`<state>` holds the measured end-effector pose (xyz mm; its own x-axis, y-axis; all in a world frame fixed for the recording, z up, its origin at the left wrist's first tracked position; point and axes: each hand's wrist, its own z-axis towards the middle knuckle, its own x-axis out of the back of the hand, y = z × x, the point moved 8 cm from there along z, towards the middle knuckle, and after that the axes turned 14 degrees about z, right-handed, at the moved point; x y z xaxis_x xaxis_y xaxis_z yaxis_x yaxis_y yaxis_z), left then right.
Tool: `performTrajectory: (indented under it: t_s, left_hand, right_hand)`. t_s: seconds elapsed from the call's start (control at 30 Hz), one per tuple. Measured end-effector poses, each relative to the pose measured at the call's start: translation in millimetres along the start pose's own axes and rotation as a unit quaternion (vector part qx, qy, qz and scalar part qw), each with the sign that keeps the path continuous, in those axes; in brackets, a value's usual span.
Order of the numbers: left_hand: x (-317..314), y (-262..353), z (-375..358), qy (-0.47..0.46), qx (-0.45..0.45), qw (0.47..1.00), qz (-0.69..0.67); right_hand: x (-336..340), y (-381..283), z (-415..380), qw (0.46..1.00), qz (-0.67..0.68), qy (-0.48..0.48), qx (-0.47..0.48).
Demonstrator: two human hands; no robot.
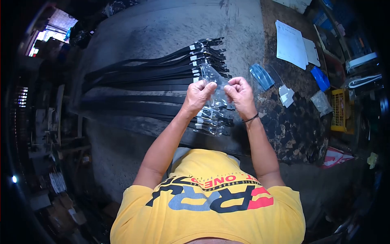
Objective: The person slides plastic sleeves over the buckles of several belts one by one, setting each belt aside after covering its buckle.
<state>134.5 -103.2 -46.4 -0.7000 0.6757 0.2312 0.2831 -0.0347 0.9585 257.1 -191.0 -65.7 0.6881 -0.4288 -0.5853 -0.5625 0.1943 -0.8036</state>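
Two hands: both are lifting one clear bag [214, 83] above the table [162, 28], level with each other and just apart.
Left hand [198, 94]: its fingers are curling in and pinching the bag's left edge between thumb and fingertips.
Right hand [240, 94]: it is pinching the bag's right edge the same way, fingers pressed together; a dark band [251, 118] is circling the wrist.
Bag: it is hanging between the two hands, its top corner poking up past the knuckles and its lower part draping down over the belts; what it is holding is too blurred to tell.
Belts [138, 81]: many black belts are lying side by side across the table, straps running out to the left, their ends lining up in a fanned row under the hands.
Tags [196, 65]: small white tags are showing on the belt ends at the upper part of the row.
Wrapped ends [211, 124]: the lower belt ends are sitting in shiny clear wrapping, just below the hands.
Bag stack [262, 76]: a bluish stack of clear bags is lying on the table just right of the right hand.
Papers [290, 44]: white sheets are lying farther right, well apart from the hands.
Crate [338, 110]: a yellow crate is sitting at the far right edge.
Shirt [207, 203]: the person is wearing a yellow printed shirt.
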Motion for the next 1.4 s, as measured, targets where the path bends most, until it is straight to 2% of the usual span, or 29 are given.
performTrajectory:
  t_s: [0.03, 0.07, 0.1, 0.17, 0.2, 0.27, 0.3, 0.33, 0.4, 0.43, 0.47, 0.5, 0.53, 0.57, 0.6, 0.63, 0.73, 1.07, 1.13, 1.23, 1.4]
  left_hand:
    - [-1, 1, -3, -0.016, -0.013, 1.0, 0.015]
    - [0, -1, -5, -0.012, -0.014, 1.0, 0.017]
    - [-4, -3, -6, -0.031, -0.014, 0.999, 0.005]
    - [-6, -5, -7, -0.04, -0.028, 0.999, 0.003]
    - [-3, -4, -8, -0.041, -0.027, 0.999, 0.005]
    - [15, 1, -8, -0.007, -0.034, 0.999, 0.008]
    - [25, -9, -7, -0.012, 0.011, 1.0, 0.001]
    - [34, -7, -9, 0.014, 0.015, 1.0, -0.017]
    - [45, -10, -10, 0.048, 0.025, 0.994, -0.099]
    - [49, -8, -13, 0.061, 0.029, 0.992, -0.105]
    - [50, -7, -12, 0.058, 0.025, 0.993, -0.104]
    - [52, -7, -11, 0.066, 0.018, 0.99, -0.119]
    - [52, -8, -12, 0.072, 0.014, 0.988, -0.136]
    - [51, -8, -12, 0.076, 0.015, 0.988, -0.136]
    - [48, -7, -11, 0.067, 0.012, 0.988, -0.139]
    - [48, -7, -11, 0.067, 0.006, 0.99, -0.122]
    - [50, -11, -12, 0.05, -0.009, 0.994, -0.1]
    - [97, -28, -26, 0.052, -0.024, 0.991, -0.122]
    - [108, -27, -30, 0.054, -0.04, 0.99, -0.121]
    - [120, -25, -31, 0.056, -0.067, 0.99, -0.114]
    - [127, -27, -28, 0.032, -0.06, 0.988, -0.137]
  right_hand:
    - [7, -4, 1, 0.998, -0.052, 0.017, 0.029]
    - [7, -5, 3, 0.998, -0.051, 0.013, 0.028]
    - [7, -14, 4, 0.99, -0.119, 0.019, 0.069]
    - [12, -29, 6, 0.951, -0.264, 0.045, 0.157]
    - [8, -50, 2, 0.914, -0.341, 0.071, 0.208]
    - [41, -64, 13, 0.897, -0.354, 0.135, 0.226]
    - [59, -73, 18, 0.886, -0.39, 0.167, 0.186]
    - [78, -82, 23, 0.872, -0.424, 0.197, 0.146]
    - [104, -90, 26, 0.76, -0.55, 0.203, 0.28]
    - [100, -90, 16, 0.688, -0.598, 0.228, 0.341]
    - [116, -71, 22, 0.815, -0.47, 0.21, 0.267]
    - [115, -48, 20, 0.909, -0.326, 0.184, 0.182]
    - [91, -17, 15, 0.982, -0.128, 0.11, 0.087]
    - [40, -6, -8, 0.999, 0.011, 0.047, 0.014]
    - [10, 10, -21, 0.997, 0.077, 0.013, -0.01]
    - [-10, 22, -27, 0.994, 0.099, 0.026, -0.036]
    - [-47, 31, -31, 0.988, 0.153, 0.014, -0.023]
    - [-98, 47, -32, 0.994, 0.069, 0.075, 0.036]
    - [-108, 52, -31, 0.991, 0.096, 0.087, 0.033]
    - [-118, 60, -32, 0.988, 0.131, 0.08, 0.013]
    - [-134, 52, -34, 0.993, 0.089, 0.072, 0.028]
